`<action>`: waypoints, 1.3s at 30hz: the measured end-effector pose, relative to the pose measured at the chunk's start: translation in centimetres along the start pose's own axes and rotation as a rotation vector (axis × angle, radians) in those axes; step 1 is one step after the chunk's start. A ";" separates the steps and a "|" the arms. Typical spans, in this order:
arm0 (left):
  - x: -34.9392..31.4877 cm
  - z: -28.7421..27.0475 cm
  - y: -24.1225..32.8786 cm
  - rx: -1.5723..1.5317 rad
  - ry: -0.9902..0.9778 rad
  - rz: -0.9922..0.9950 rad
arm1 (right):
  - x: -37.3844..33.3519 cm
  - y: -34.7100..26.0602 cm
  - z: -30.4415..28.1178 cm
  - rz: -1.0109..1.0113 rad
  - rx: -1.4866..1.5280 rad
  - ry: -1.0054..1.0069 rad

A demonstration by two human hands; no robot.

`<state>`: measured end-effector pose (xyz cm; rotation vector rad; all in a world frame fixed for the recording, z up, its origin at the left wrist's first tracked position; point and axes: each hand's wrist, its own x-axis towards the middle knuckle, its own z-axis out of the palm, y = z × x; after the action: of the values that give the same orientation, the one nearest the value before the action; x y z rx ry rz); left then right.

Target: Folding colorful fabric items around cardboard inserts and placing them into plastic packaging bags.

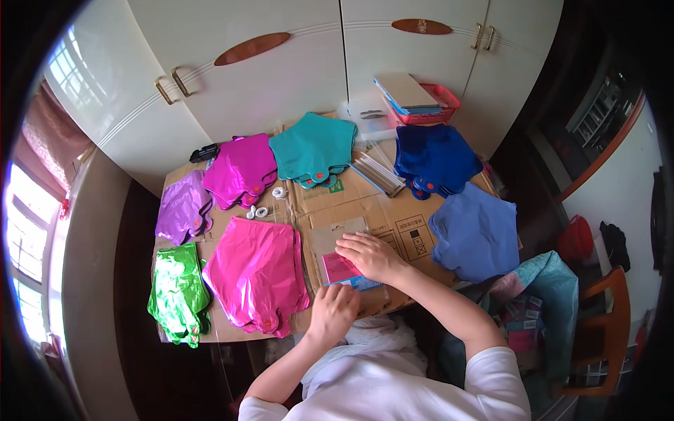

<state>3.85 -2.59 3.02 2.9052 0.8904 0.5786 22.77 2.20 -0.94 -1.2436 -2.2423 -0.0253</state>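
Where right hand (372, 254) lies flat, grip unclosed, one pink-and-blue packet (337, 269) rests near front edge of bench (309, 216); left hand (336, 309) curled beside packet, grip contents indiscernible; seven foil-balloon stacks (256, 274) around.

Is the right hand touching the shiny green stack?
No, the right hand is over the pink packet, well apart from the green stack.

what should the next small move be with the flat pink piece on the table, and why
Probably a light press with the right hand to steady the pink piece: that hand lies palm down over part of it, while the left hand is curled near its lower edge. Whether the left holds anything can't be told.
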 end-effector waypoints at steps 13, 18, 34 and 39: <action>1.9 4.2 4.5 -0.172 0.010 -0.200 | -0.2 0.7 0.4 -0.012 0.053 0.029; 2.7 3.5 4.5 -0.067 -0.068 -0.152 | -0.2 0.7 0.3 -0.014 0.065 0.024; -9.9 -3.0 -3.5 -1.088 0.312 -0.578 | -1.4 -1.3 -1.0 -0.123 0.038 -0.067; -8.9 -5.5 -3.1 -0.333 0.045 -0.220 | -1.2 -2.6 -3.0 -0.176 0.000 0.062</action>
<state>-6.61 -5.23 4.66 2.4701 0.9937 0.6992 22.62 -1.00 1.59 -1.0276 -2.2907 -0.1286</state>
